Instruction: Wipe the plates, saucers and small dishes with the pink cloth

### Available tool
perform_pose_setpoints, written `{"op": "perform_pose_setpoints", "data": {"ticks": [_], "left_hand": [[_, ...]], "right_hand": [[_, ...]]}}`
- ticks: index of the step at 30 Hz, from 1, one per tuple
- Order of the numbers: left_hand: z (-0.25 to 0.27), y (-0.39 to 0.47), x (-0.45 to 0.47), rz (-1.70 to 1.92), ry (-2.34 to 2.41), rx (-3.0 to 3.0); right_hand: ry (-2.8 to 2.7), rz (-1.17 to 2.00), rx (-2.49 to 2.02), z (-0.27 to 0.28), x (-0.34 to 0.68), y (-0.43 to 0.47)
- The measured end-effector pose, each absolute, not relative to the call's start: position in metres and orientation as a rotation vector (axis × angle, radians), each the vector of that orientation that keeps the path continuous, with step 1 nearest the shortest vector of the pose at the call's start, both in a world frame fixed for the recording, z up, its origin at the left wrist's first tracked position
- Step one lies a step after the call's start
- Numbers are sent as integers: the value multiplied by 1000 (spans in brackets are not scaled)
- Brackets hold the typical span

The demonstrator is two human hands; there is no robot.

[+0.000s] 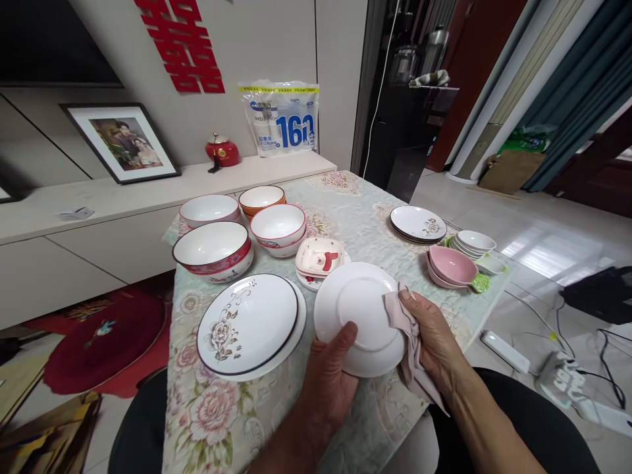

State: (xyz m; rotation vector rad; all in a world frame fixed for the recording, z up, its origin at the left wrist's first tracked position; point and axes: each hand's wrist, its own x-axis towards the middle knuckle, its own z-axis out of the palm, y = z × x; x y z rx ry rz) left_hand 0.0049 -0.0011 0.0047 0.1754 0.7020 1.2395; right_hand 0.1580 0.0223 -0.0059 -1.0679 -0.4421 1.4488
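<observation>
A white plate (355, 296) is held up over the near part of the table, its underside with the foot ring facing me. My left hand (330, 368) grips its lower left edge, thumb on the underside. My right hand (429, 329) pinches a pale pink cloth (412, 349) against the plate's right rim; the cloth's end hangs down. Left of the plate lie large flower-patterned plates (251, 322) with a dark rim, stacked. Just behind it sit small bear-patterned dishes (318, 257) on another plate, partly hidden.
Stacked bowls (212, 247) stand at the table's back left. At the right are dark-rimmed plates (418, 222), pink bowls (451, 265) and small white bowls (474, 241) near the edge. A floral tablecloth (212, 408) covers the table. Behind runs a white cabinet (123, 217).
</observation>
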Motion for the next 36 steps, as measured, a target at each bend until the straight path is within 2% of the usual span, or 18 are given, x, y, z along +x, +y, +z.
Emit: {"op": "perform_pose_setpoints", "data": {"ticks": [4,11,16,19,22,27,31,36], "left_hand": [[-2,-1,5,1180,649,203],[-5,-2,6,1030,579,290],[-9,-1,6,992,671,243],[-11,0,5,976,645,223],[-8,2,4,954,563,199],[-1,5,-2,955,351,198],[4,5,-5,988,395,168],[9,7,-4,883,670,70]], "right_hand": [[-460,1449,-1002,-1,169,24],[-553,1212,-1149,27,195,20],[-824,707,-1412,47,202,1],[-1166,259,-1590,53,193,-11],[-1619,9,-1539,54,180,-16],[-2156,-124,-1329,43,152,-23],[-2395,-148,-1254,30,130,-27],[-2624,83,-1277,32,126,-30]]}}
